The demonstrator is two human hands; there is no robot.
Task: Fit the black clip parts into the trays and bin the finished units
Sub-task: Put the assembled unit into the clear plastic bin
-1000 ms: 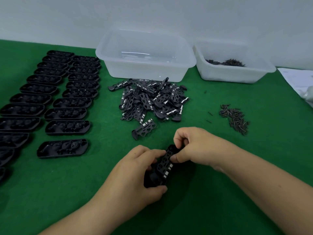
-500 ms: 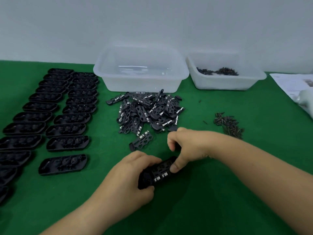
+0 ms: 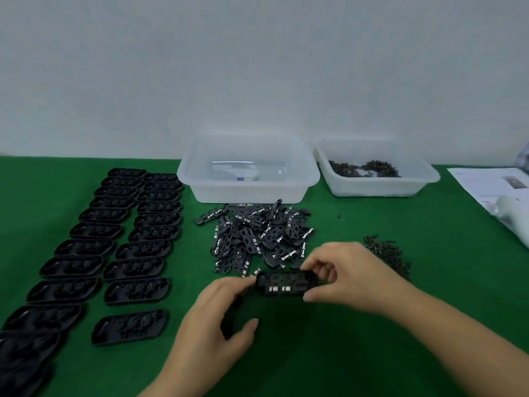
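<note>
The right hand [image 3: 340,275] pinches one end of a black unit [image 3: 283,283], a clip part seated in its tray, while the left hand [image 3: 226,308] has its fingertips on the other end, thumb curled loosely below; the unit is held just above the green bench [image 3: 329,353]. Fitting looks finished or nearly so, so the step in hand is likely the hand-off to binning. Next comes a carry over the pile of loose clip parts [image 3: 254,239] to the clear bin [image 3: 247,170] behind it. Empty trays [image 3: 134,267] wait in two rows at left.
</note>
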